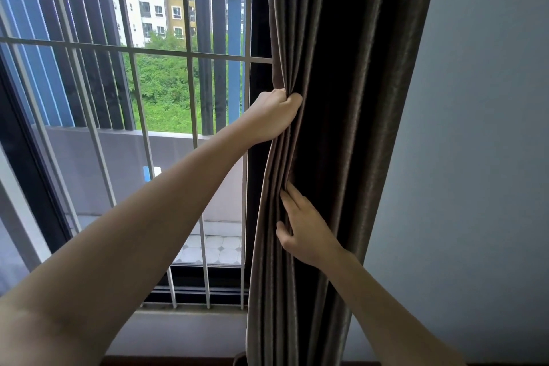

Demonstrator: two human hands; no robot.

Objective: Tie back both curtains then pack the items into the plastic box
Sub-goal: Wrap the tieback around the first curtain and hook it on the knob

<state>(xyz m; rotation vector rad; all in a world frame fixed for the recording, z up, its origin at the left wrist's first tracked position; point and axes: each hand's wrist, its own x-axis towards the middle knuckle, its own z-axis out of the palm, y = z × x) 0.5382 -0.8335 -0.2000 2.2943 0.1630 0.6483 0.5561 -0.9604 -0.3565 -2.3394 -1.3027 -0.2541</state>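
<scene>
The left hand is squeezing the front edge of the brown curtain, with its fingers curled tight. The right hand, at 6 o'clock from it, is pinching some folds between thumb and fingers. The curtain is hanging at 3 o'clock of the window. If one hand is loosening too soon, the bunched folds could be slipping out and spreading wide again.

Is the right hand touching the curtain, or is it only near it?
Touching. The head view shows the right hand pinching the folds of the curtain between its fingers and thumb, with no gap.
</scene>
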